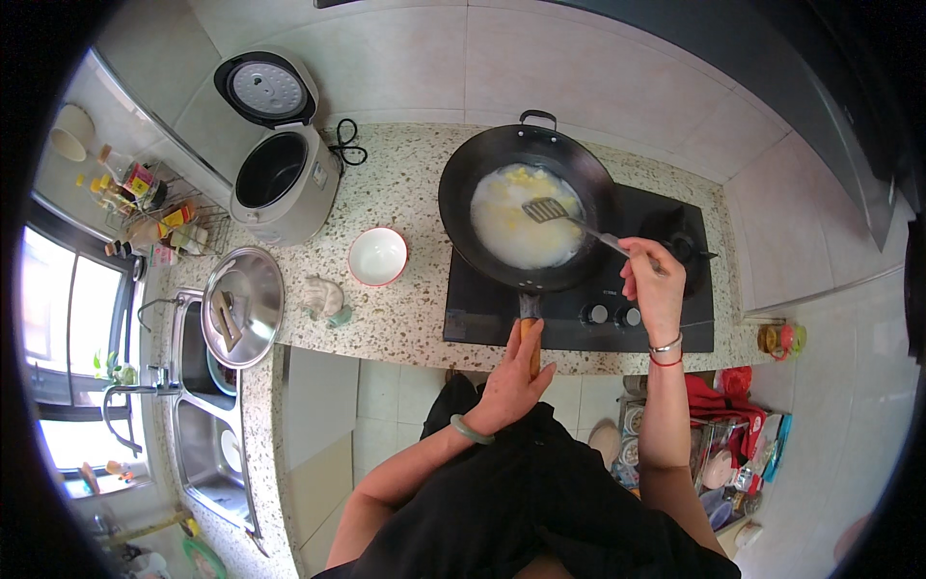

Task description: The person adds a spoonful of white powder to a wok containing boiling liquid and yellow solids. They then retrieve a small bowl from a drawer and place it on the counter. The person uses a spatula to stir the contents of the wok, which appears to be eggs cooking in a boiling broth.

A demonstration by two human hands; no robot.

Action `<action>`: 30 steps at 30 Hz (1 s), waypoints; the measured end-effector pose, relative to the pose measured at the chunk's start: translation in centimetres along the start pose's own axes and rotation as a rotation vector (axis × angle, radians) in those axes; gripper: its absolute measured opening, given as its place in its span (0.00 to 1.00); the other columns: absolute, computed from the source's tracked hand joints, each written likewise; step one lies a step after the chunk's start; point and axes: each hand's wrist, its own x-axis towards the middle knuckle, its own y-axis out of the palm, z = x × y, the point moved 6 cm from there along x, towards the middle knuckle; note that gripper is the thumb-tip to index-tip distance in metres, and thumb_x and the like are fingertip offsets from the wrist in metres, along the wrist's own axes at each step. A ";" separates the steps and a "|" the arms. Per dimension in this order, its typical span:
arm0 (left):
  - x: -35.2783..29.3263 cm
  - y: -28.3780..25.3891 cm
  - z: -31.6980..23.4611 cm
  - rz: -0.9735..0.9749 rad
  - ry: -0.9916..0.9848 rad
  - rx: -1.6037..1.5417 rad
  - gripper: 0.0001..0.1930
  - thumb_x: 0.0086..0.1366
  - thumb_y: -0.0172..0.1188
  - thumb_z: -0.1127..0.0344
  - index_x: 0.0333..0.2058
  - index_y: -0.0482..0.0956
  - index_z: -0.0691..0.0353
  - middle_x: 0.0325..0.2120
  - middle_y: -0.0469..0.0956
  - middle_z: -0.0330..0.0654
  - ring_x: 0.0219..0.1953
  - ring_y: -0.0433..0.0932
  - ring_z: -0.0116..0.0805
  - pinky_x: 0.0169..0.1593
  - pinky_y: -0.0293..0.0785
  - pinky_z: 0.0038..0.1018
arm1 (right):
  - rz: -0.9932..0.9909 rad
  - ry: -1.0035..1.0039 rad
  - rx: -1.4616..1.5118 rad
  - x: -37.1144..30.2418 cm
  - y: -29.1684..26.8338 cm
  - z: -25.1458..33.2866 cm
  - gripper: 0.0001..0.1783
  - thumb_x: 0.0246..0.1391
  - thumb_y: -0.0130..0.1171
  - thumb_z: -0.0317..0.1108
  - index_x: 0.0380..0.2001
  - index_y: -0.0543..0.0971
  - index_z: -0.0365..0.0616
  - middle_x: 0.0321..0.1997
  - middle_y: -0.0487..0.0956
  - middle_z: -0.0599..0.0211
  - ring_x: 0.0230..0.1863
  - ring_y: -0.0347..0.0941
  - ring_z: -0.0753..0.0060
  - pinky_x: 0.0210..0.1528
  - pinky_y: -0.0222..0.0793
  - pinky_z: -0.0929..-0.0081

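Observation:
A black wok [463, 198] sits on the left side of a black glass cooktop [569, 333]. Whitish liquid with pale yellow pieces [516, 236] fills its middle. My left hand [514, 379] lies on the wok's wooden handle [528, 333], with the thumb to one side and the fingers to the other. In my right hand [656, 280] is the shaft of a slotted spatula [547, 209], gripped near its end. The spatula's dark slotted head rests in the liquid, toward the right of the wok.
Left of the wok stand a white bowl [378, 257] with a red rim, a crumpled cloth [321, 295] and an open rice cooker [285, 183]. A metal lid [253, 333] lies by the sink [205, 454]. Sauce bottles [140, 183] fill a rack at far left. A range hood [801, 106] hangs above right.

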 end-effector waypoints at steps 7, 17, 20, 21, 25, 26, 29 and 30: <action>0.1 0.0 0.0 -0.009 0.015 0.005 0.37 0.65 0.59 0.58 0.69 0.51 0.51 0.68 0.48 0.65 0.53 0.71 0.69 0.50 0.75 0.46 | 0.036 -0.021 -0.012 0.7 0.8 -1.3 0.09 0.62 0.55 0.30 0.38 0.83 0.40 0.20 0.75 0.73 0.16 0.67 0.87 0.18 0.61 0.85; 0.0 -0.2 -0.3 0.020 -0.017 -0.002 0.38 0.65 0.59 0.58 0.69 0.51 0.51 0.68 0.47 0.65 0.51 0.72 0.70 0.49 0.75 0.46 | 0.111 -0.062 -0.075 1.1 2.4 -2.0 0.09 0.61 0.55 0.29 0.39 0.83 0.40 0.20 0.75 0.73 0.16 0.68 0.86 0.18 0.62 0.84; 0.0 -0.2 -0.3 0.013 -0.012 0.003 0.38 0.65 0.59 0.58 0.69 0.51 0.51 0.68 0.47 0.65 0.51 0.72 0.69 0.49 0.76 0.46 | 0.121 -0.066 -0.056 1.2 2.8 -2.4 0.09 0.61 0.55 0.30 0.40 0.83 0.40 0.21 0.76 0.73 0.17 0.68 0.86 0.19 0.64 0.84; 0.0 -0.1 -0.2 0.010 -0.010 0.005 0.38 0.65 0.59 0.58 0.69 0.51 0.51 0.68 0.47 0.66 0.52 0.72 0.69 0.49 0.76 0.46 | 0.124 -0.067 -0.043 1.2 2.9 -2.6 0.09 0.61 0.55 0.30 0.40 0.83 0.40 0.22 0.76 0.72 0.17 0.69 0.86 0.20 0.64 0.84; 0.1 0.1 0.2 -0.015 0.021 0.009 0.38 0.65 0.59 0.58 0.69 0.51 0.52 0.68 0.48 0.66 0.53 0.71 0.69 0.50 0.75 0.46 | 0.137 -0.132 -0.093 1.0 3.3 -2.4 0.09 0.62 0.56 0.30 0.41 0.83 0.41 0.23 0.76 0.72 0.19 0.70 0.86 0.21 0.66 0.84; 0.1 0.1 0.1 -0.009 0.013 0.007 0.38 0.65 0.59 0.58 0.69 0.51 0.51 0.68 0.48 0.66 0.53 0.71 0.69 0.50 0.75 0.46 | 0.133 -0.133 -0.078 1.0 3.1 -2.5 0.09 0.62 0.56 0.29 0.41 0.83 0.41 0.23 0.76 0.73 0.19 0.70 0.86 0.21 0.66 0.84; 0.0 0.1 0.2 -0.014 0.017 0.003 0.37 0.65 0.59 0.57 0.69 0.51 0.51 0.68 0.48 0.66 0.54 0.70 0.69 0.51 0.75 0.46 | 0.088 -0.089 -0.030 0.6 2.5 -2.3 0.09 0.62 0.56 0.29 0.41 0.83 0.41 0.23 0.76 0.73 0.19 0.70 0.87 0.22 0.66 0.85; 0.0 0.1 0.2 -0.019 0.023 0.002 0.37 0.65 0.59 0.57 0.69 0.51 0.51 0.68 0.48 0.66 0.54 0.70 0.69 0.51 0.74 0.46 | 0.068 -0.066 -0.013 0.3 2.1 -2.1 0.09 0.62 0.56 0.29 0.41 0.83 0.41 0.23 0.76 0.73 0.19 0.70 0.87 0.22 0.66 0.85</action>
